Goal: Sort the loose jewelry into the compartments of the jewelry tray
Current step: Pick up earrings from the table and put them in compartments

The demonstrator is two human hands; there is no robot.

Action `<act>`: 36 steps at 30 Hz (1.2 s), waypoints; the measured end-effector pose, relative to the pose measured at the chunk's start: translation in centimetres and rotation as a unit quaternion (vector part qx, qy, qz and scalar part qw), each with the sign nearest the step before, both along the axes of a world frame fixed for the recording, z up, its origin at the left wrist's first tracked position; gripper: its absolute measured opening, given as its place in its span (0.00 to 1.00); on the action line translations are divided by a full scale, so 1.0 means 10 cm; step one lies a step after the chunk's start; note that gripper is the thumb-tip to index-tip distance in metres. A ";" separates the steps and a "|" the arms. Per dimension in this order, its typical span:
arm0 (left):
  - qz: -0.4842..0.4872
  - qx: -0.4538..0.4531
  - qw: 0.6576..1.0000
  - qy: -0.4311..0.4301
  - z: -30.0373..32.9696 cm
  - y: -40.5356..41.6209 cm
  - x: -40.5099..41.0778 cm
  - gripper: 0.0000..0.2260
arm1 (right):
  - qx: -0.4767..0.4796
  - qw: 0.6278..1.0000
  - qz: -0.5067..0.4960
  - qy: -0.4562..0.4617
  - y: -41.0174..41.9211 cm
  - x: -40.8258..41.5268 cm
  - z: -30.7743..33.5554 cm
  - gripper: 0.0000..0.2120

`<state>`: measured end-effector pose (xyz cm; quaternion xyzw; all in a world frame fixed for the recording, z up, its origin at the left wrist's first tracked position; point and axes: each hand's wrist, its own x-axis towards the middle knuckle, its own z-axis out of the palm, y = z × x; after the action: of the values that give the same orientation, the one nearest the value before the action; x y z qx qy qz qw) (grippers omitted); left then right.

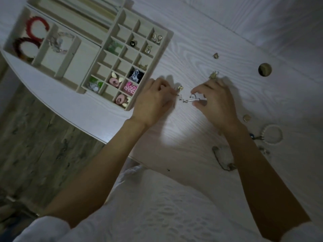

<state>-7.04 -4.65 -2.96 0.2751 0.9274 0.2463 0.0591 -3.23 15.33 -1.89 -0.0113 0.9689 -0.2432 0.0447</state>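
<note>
Our left hand (153,100) and right hand (212,100) meet over the middle of the desk (201,46), both with fingers curled. Between them we hold a thin silver chain (186,100): the left fingertips pinch one end, the right thumb and forefinger pinch the other end with its small ring-shaped piece. A small gold earring (180,88) sits at our left fingertips; we cannot tell whether we hold it or it lies on the desk. Another gold piece (214,75) shows just beyond our right knuckles.

Further out, toward the desk's far side, a tiny gold charm (216,55) lies alone, and near it a round hole (265,69) opens in the desk top. Beside our right wrist lies a small beige stud (246,117); past it a white bead bracelet (272,134) rests near the right edge, and a dull grey chain (222,158) lies partly under our right forearm near the desk's near edge.

To the left of our left hand, the jewelry tray (168,34) stands near the desk's left edge. Its small compartments already hold silver earrings (157,38), a black ring (132,43), pink pieces (130,88), green pieces (95,82) and a black-and-white item (136,75). The larger compartments further left hold two red bangles (35,25) and a pale chain (58,41).
</note>
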 end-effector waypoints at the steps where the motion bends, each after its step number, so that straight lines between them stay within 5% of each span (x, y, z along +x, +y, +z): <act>1: -0.014 -0.015 1.000 -0.003 0.00 0.05 -0.03 0.08 | -0.003 1.000 0.001 0.006 0.00 0.01 0.00 0.13; 6: -0.016 -0.026 0.999 0.007 0.04 0.16 -0.09 0.07 | -0.001 0.999 0.005 0.037 -0.06 0.08 0.05 0.11; 12: -0.029 0.099 0.994 -0.044 0.15 0.17 -0.11 0.11 | -0.047 0.993 0.020 0.109 -0.13 -0.03 0.36 0.08; 16: 0.125 0.314 0.912 -0.233 0.31 -0.05 -0.18 0.05 | -0.111 0.988 -0.030 0.105 -0.28 -0.25 0.53 0.07; 18: 0.150 0.357 0.884 -0.261 0.36 -0.25 -0.27 0.05 | -0.141 0.985 -0.045 0.090 -0.42 -0.41 0.53 0.05; 23: 0.156 0.270 0.933 -0.178 0.39 -0.64 -0.62 0.16 | -0.202 0.978 -0.017 0.059 -0.88 -0.82 0.42 0.04; 28: 0.166 0.200 0.959 -0.116 0.33 -0.85 -0.92 0.05 | -0.206 0.977 -0.035 0.035 -1.18 -1.15 0.30 0.04; 36: 0.182 0.070 0.977 -0.085 0.22 -0.97 -1.21 0.08 | -0.115 0.991 -0.034 0.063 -1.36 -1.30 0.03 0.05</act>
<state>-19.16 -14.32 -0.75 0.0830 0.9340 0.3400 0.0722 -16.28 1.73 -1.56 0.0013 0.9353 -0.3529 -0.0265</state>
